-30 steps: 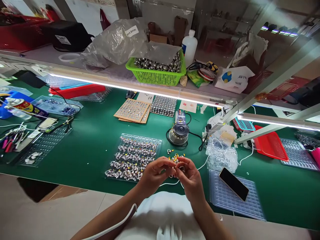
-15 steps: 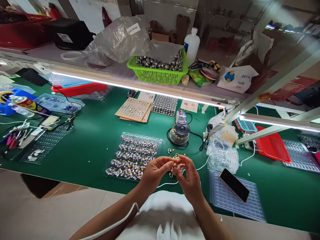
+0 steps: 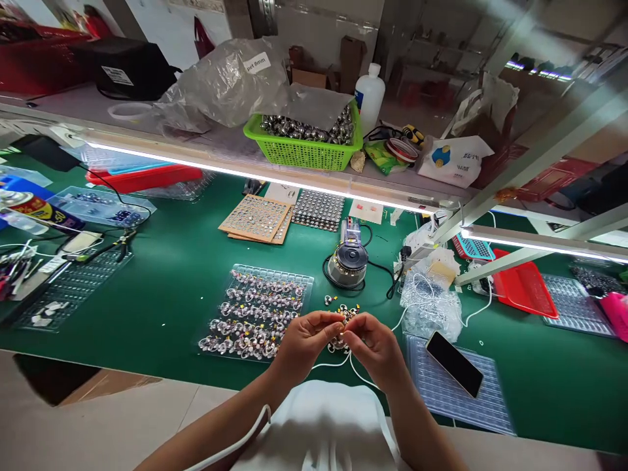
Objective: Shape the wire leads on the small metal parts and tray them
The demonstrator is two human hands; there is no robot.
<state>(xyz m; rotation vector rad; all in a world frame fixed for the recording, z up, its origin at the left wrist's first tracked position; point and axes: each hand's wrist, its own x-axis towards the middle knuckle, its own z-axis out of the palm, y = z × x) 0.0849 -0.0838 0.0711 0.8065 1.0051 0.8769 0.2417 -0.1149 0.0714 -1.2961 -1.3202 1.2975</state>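
My left hand (image 3: pixel 304 341) and my right hand (image 3: pixel 375 345) meet over the front edge of the green table (image 3: pixel 171 288), fingertips pinched together on a small metal part (image 3: pixel 342 329) too tiny to name. Just beyond my fingers lies a little heap of loose small parts (image 3: pixel 343 311) with yellow bits. To the left of my left hand sits a clear tray (image 3: pixel 258 313) filled with rows of finished small silver pieces. A white cable (image 3: pixel 338 361) runs under my hands.
A round grey device (image 3: pixel 347 260) with a black cord stands behind the loose parts. A phone (image 3: pixel 454 372) lies on a clear tray at right. A bag of wire (image 3: pixel 432 302), red trays (image 3: pixel 524 289) and a green basket of metal balls (image 3: pixel 304 140) are around.
My hands stayed together over the same spot; the right fingers opened slightly half a second ago and have pinched closed again. The view shifted a little.
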